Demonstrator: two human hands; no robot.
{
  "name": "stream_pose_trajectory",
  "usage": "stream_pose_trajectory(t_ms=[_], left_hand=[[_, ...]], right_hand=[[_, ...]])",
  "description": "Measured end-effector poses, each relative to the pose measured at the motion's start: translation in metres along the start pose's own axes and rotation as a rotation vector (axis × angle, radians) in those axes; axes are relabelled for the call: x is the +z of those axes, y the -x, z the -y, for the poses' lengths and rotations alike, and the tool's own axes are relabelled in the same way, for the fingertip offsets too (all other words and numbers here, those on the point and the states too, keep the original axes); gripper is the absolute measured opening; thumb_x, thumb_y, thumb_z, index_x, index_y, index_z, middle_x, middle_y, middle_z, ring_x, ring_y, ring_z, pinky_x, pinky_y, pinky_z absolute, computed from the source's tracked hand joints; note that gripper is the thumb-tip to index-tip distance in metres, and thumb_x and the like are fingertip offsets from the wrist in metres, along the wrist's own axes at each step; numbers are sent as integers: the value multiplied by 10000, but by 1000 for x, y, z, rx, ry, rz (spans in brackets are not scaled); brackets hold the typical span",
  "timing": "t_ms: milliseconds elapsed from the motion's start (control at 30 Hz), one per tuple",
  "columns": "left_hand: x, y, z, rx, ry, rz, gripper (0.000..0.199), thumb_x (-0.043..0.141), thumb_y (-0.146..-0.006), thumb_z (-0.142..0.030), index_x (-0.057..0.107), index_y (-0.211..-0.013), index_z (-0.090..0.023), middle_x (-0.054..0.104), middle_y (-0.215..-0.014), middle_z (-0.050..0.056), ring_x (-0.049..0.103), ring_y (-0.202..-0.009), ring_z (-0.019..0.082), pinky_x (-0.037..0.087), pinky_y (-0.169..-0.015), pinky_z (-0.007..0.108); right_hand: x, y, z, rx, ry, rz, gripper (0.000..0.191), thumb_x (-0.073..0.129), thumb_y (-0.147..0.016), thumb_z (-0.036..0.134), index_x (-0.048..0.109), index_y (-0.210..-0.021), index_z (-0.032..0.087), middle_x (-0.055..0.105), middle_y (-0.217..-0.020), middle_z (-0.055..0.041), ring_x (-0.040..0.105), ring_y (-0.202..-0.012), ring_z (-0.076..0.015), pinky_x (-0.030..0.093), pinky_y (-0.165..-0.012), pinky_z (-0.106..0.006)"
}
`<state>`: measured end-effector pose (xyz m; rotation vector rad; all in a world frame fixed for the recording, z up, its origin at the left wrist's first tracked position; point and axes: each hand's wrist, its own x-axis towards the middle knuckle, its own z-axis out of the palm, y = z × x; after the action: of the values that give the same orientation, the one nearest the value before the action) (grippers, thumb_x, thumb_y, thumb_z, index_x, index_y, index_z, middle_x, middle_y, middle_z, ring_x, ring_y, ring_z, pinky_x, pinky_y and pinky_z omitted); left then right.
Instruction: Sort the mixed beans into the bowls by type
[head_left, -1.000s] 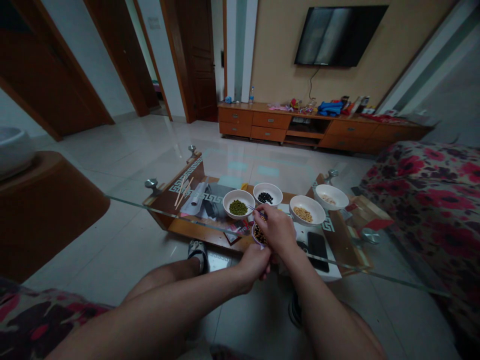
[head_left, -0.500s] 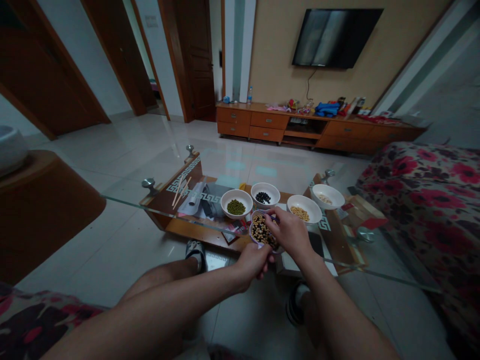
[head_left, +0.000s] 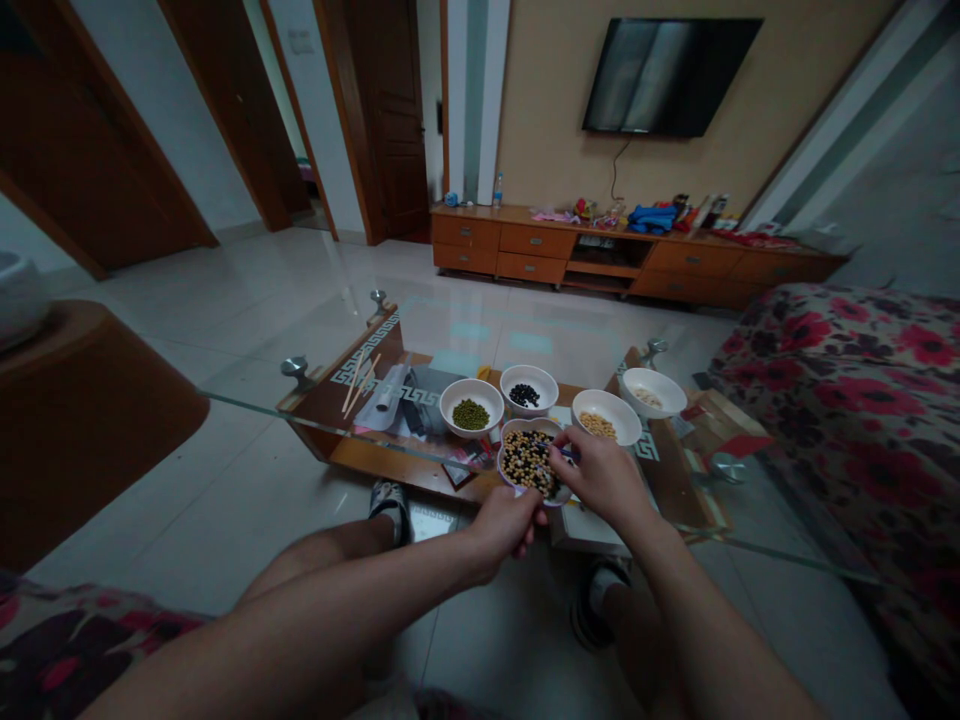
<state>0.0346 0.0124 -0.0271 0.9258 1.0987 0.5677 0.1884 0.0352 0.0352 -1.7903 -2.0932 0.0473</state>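
My left hand point(head_left: 504, 528) is closed on the near rim of a purple-edged white bowl point(head_left: 552, 426) of mixed black and yellow beans. At that bowl's right side my right hand point(head_left: 600, 478) has its thumb and fingers pinched together over the beans; what they hold, if anything, is too small to make out. Behind stand white bowls: one with green beans point(head_left: 470, 414), one with black beans point(head_left: 524, 396), one with yellow beans point(head_left: 598, 426). A further bowl with a few pale pieces point(head_left: 647, 397) is at the far right.
The bowls stand on a glass-topped table point(head_left: 247, 400). Chopsticks point(head_left: 361, 383) lie to the left. On the shelf below are papers and a plastic roll point(head_left: 388, 400); a white box point(head_left: 589, 530) is under my right hand. A brown paper bag point(head_left: 724, 430) sits to the right.
My right hand has shifted right and slightly down, from the middle of the mixed-bean bowl to its right side, uncovering more beans. My left hand keeps its grip on the rim.
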Motion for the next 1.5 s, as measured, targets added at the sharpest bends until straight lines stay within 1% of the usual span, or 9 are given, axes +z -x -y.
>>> stream_pose_trajectory(t_ms=[200, 333, 667, 833, 1000, 1133, 1267, 1400, 1500], left_hand=[[-1, -1, 2, 18, 7, 10, 191, 437, -791, -326, 532, -733, -170, 515, -584, -17, 351, -363, 74, 243, -328, 213], [-1, -3, 4, 14, 4, 6, 195, 440, -796, -325, 539, -738, -168, 515, -578, -20, 350, -358, 74, 246, -334, 221], [1, 1, -2, -23, -9, -7, 200, 421, -818, -306, 527, -718, -168, 501, -557, -27, 343, -353, 71, 249, -345, 223], [2, 2, -5, -17, -24, -18, 190, 419, -812, -296, 512, -700, -175, 494, -555, -29, 349, -358, 70, 249, -336, 212], [1, 3, -6, -13, -15, -1, 186, 421, -806, -293, 508, -688, -178, 468, -525, -37, 338, -354, 71, 240, -334, 206], [1, 3, -5, -33, -13, 0, 207, 429, -808, -314, 506, -670, -180, 424, -482, -48, 340, -357, 73, 234, -344, 197], [1, 2, -4, -37, -20, -9, 218, 433, -810, -320, 515, -669, -176, 435, -479, -44, 346, -362, 73, 241, -353, 197], [1, 2, -5, -49, -35, -10, 259, 428, -829, -339, 518, -651, -174, 403, -442, -52, 331, -349, 72, 239, -353, 195], [1, 2, -5, -37, -26, -11, 241, 431, -826, -324, 520, -661, -172, 427, -467, -46, 337, -351, 70, 239, -348, 195]], right_hand=[[-5, 1, -1, 2, -8, 66, 194, 499, -843, 349, 653, -851, 231, 690, -759, -16, 612, -668, -153, 327, -572, -242], [-4, 1, -4, 1, 6, 104, 207, 485, -861, 348, 656, -879, 232, 697, -788, -23, 632, -719, -167, 337, -589, -245], [-1, 1, -7, 19, 56, 136, 244, 460, -887, 378, 656, -919, 235, 705, -820, -33, 645, -767, -179, 351, -604, -251], [-1, 0, -8, 42, 83, 162, 248, 453, -894, 381, 651, -914, 234, 705, -830, -36, 643, -771, -180, 342, -595, -249], [1, -1, -9, 63, 81, 162, 251, 464, -890, 387, 660, -921, 234, 709, -844, -39, 641, -782, -174, 342, -586, -242], [4, -1, -10, 43, 55, 171, 251, 466, -888, 383, 662, -933, 234, 707, -839, -39, 640, -757, -167, 352, -589, -240], [8, -2, -11, 31, 46, 186, 234, 474, -886, 367, 661, -938, 237, 701, -828, -42, 646, -775, -177, 363, -608, -245], [11, -3, -12, 22, 65, 197, 233, 475, -890, 362, 664, -940, 235, 699, -814, -43, 642, -761, -175, 366, -617, -246], [12, -3, -12, 11, 75, 206, 237, 471, -894, 362, 663, -951, 234, 699, -823, -47, 642, -761, -175, 370, -619, -247]])
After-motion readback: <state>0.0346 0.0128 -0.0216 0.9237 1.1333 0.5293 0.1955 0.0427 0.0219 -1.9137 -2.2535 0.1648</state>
